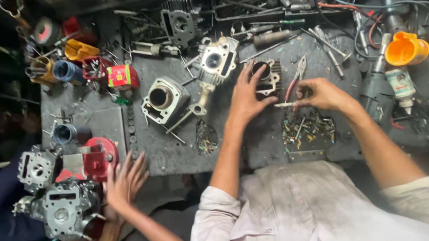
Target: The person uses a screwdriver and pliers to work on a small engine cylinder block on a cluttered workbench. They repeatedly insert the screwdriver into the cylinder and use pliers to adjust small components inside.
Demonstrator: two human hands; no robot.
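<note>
The left hand (pixel 246 98) rests on the dark bench (pixel 185 150). Its fingers are spread wide, and the tips touch a dark cylinder (pixel 266 77) with a round hole. The right hand (pixel 322 94) sits just beside it, to the right. Its fingers are pinched close on a thin metal pin (pixel 284 104) that sticks out toward the left hand. The pin lies between the two hands, just below the cylinder.

Red pliers (pixel 296 75) lie on the bench just above the right hand. A pile of small screws (pixel 308 128) sits in a tray below the right hand. Two silver cylinders (pixel 164 98) lie to the left of the left hand. An orange cup (pixel 406 49) stands well off to the right.

Another person's hand (pixel 124 181) reaches in at the lower left, fingers spread, next to a grey engine part (pixel 64 206) and a red part (pixel 99 156).
</note>
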